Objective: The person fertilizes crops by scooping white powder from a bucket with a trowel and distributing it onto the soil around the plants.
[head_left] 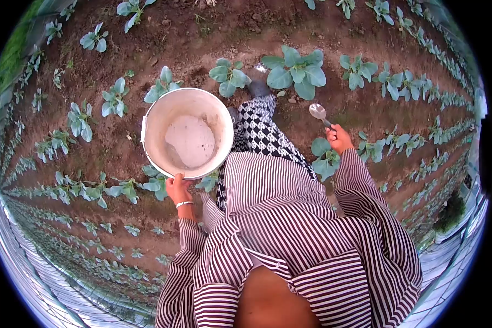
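Note:
My left hand (179,189) grips the near rim of a white bucket (224,143), with the thumb over the edge. Pale grey powder (190,141) covers part of the bucket's bottom. Out to the right, my right hand (339,139) is closed around the dark handle of a metal spoon (317,112). The spoon's bowl points up and left, over bare soil, and a little pale material seems to be in it. A large leafy plant (297,72) grows beyond the spoon, and a smaller one (325,159) is just below my right hand.
Rows of young leafy plants (81,121) run across brown soil (202,46) on both sides. My dark shoe (258,89) stands between two plants of the row ahead. Netting or sheeting (22,262) curves along the outer edges, with green growth at the upper left.

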Demonstrator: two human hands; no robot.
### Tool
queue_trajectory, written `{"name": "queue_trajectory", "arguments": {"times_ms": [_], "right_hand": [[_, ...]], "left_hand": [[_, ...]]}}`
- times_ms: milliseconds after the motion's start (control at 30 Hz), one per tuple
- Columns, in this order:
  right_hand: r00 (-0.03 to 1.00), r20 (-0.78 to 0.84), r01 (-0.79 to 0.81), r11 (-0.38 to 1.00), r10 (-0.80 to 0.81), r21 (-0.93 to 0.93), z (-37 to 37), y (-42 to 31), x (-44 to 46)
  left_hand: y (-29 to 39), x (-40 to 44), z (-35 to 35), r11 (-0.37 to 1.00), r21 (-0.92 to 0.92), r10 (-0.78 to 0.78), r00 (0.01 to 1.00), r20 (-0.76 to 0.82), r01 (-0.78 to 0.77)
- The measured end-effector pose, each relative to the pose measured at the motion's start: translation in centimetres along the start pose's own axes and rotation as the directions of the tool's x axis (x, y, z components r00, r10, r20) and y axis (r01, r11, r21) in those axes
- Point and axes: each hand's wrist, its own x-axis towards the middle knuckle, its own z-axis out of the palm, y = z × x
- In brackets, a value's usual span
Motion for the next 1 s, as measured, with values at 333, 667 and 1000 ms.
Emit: {"name": "queue_trajectory", "arguments": {"times_ms": [333,667,1000], "right_hand": [[0.977,0.208,-0.031,0.993,0.054,-0.111,8.3,-2.6,-0.8],[0.882,0.469,0.088,0.962,0.046,-0.259,16.7,-1.7,-7.3],[0.781,0.480,0.124,0.653,0.400,-0.747,26.4,7.7,-7.8]], "left_hand": [[3.2,0.2,3.8,1.000,0.024,0.010,0.998,0.055,-0.012],[5.9,-0.2,6.2,0.997,0.030,0.071,0.983,0.167,-0.077],[9.5,-1.2,10.8,0.826,0.433,0.316,0.932,0.175,-0.361]]}}
